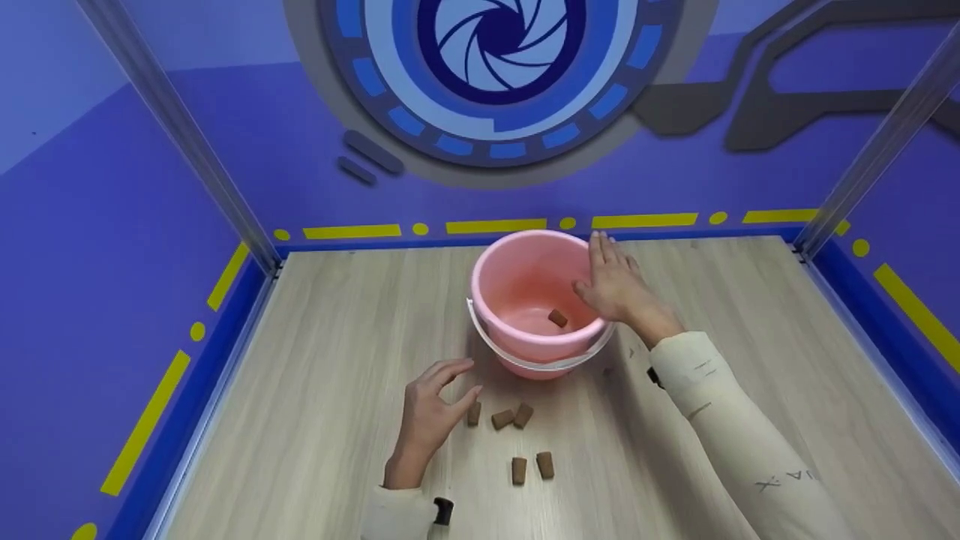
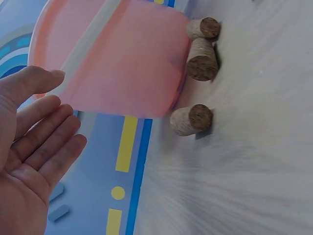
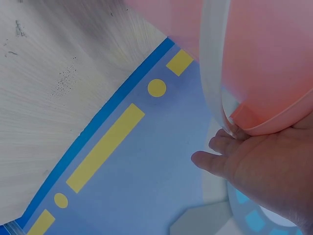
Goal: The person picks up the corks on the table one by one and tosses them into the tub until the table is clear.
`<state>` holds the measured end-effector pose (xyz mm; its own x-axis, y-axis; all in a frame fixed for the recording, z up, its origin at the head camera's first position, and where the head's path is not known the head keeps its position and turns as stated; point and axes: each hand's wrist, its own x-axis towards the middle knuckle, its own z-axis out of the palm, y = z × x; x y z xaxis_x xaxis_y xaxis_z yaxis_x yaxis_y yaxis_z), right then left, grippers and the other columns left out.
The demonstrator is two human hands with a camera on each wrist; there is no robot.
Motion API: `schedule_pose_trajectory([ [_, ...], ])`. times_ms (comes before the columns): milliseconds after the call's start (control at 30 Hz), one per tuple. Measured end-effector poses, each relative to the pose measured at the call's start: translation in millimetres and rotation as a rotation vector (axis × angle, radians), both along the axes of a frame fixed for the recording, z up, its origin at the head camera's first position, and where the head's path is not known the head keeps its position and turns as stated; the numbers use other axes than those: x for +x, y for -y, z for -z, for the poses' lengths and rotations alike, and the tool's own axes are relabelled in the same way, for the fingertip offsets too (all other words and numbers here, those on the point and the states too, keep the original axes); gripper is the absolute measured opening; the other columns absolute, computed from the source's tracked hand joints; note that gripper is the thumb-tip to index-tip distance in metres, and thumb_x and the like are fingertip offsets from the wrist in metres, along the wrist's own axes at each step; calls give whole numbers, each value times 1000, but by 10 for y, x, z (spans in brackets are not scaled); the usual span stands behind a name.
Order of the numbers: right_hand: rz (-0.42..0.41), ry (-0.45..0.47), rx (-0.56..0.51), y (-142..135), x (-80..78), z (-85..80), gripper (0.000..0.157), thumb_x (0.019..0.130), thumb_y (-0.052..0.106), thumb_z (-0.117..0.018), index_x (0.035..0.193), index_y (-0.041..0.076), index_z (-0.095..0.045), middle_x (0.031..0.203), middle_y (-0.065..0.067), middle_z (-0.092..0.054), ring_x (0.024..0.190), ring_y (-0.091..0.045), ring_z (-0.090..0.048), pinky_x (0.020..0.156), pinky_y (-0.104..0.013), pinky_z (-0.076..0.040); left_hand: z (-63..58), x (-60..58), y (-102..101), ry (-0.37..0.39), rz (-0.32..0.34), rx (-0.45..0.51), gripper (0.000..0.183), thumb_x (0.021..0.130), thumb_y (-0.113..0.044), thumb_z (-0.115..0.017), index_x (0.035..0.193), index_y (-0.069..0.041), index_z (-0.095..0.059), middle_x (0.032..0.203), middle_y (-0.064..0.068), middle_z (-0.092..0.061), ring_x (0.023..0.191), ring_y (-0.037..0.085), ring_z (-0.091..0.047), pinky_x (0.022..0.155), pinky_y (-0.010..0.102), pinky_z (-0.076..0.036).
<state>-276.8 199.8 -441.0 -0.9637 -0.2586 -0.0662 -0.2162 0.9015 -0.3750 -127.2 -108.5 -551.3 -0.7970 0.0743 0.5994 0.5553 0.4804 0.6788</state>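
A pink bucket (image 1: 551,352) with a white handle (image 1: 510,358) stands upright near the back wall. My right hand (image 1: 616,289) rests on its right rim, fingers stretched out and thumb over the inner side. The right wrist view shows that hand (image 3: 264,156) at the rim, close to where the handle joins. One brown cork (image 1: 557,318) lies inside the bucket. In front of it my left hand (image 1: 431,409) hovers with thumb and fingers apart and nothing between them. A cork (image 1: 474,414) is just beside its thumb.
Two corks, one (image 1: 502,419) touching another (image 1: 523,415), lie in front of the bucket. Nearer me are a cork (image 1: 519,470) and one more (image 1: 545,465). Blue printed panels, such as the back wall (image 1: 450,202), enclose the wooden table (image 1: 337,315).
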Motion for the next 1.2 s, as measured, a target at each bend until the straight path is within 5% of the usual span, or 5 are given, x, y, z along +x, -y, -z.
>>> schedule_pose_trajectory([
  [867, -2, 21, -13, -1, -6, -13, 91, 108, 33, -53, 165, -7, 6, 174, -28, 5, 160, -46, 4, 127, -62, -1, 325, 70, -20, 238, 44, -107, 33, 84, 2, -86, 116, 1, -77, 116, 8, -75, 110, 25, -73, 96, 42, -58],
  [1200, -15, 16, -18, -18, -12, 0, 90, 108, 31, -53, 164, -10, 5, 173, -29, 4, 160, -47, 4, 127, -63, -2, 397, 88, -43, 258, 77, -157, 35, 82, 1, -88, 116, 2, -77, 113, 8, -75, 104, 25, -73, 91, 41, -60],
])
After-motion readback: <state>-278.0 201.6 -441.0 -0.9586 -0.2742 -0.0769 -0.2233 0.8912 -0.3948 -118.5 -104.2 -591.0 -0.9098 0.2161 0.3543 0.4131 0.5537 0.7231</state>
